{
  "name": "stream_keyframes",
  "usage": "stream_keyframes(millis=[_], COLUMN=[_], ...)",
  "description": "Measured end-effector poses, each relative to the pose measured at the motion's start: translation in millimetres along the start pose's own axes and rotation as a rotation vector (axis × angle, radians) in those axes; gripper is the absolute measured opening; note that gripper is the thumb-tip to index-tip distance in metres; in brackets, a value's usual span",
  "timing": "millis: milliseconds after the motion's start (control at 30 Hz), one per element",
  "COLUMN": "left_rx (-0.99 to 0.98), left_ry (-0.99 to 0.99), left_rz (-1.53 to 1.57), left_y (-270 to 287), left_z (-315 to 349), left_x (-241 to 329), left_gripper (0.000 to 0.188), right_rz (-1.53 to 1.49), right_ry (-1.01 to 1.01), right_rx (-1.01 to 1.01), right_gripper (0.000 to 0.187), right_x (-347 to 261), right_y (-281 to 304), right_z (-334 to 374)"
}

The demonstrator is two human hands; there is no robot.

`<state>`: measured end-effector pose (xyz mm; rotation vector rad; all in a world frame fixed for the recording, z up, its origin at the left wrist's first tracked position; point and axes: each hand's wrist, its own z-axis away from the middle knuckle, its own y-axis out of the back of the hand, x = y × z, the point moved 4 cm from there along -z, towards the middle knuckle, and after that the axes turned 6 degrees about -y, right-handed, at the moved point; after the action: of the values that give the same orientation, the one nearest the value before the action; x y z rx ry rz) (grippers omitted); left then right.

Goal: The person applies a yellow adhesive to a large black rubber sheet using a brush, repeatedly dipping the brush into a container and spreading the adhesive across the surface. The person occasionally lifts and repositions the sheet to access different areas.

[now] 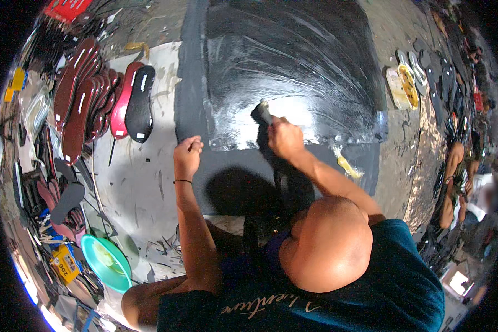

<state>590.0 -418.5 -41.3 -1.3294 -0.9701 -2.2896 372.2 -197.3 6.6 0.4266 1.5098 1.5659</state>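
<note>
My right hand (286,138) is closed around the handle of a brush (264,110). Its bristle end rests on a black sheet (293,50) coated with something wet and shiny, marked with curved streaks. Beside the left edge of that sheet, my left hand (188,155) is held with the fingers curled in; whatever they may hold is hidden. A wider dark grey sheet (191,72) lies beneath the shiny one and shows along its left and near sides. Near the lower right corner of the shiny sheet is a yellowish smear (347,166).
To the left lie stacked dark red glossy soles (80,110), a pink sole (120,119) and a black sole (139,105). A turquoise basin (124,282) stands at lower left. Sandal pieces (418,72) and a yellow-stained block (401,86) are at right. Another person's limbs (454,166) show at the far right.
</note>
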Motion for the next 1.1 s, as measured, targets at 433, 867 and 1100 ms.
stream_keyframes(millis=[433,867,1100], left_rx=[0.226,0.323,-0.033], left_ry=[0.067,-0.011,0.102], left_rz=[0.239,0.264,0.126], left_y=[52,62,-13], left_z=[21,22,22], left_x=[20,-3,9], left_gripper=[0.023,0.019,0.024], right_rz=[-0.158,0.173,-0.366], right_ry=[0.310,0.632,0.121], right_rx=[-0.299,-0.425,0.237], right_gripper=[0.022,0.037,0.036], right_x=[-107,-117,68], right_y=[10,-32,105], right_z=[-9,40,58])
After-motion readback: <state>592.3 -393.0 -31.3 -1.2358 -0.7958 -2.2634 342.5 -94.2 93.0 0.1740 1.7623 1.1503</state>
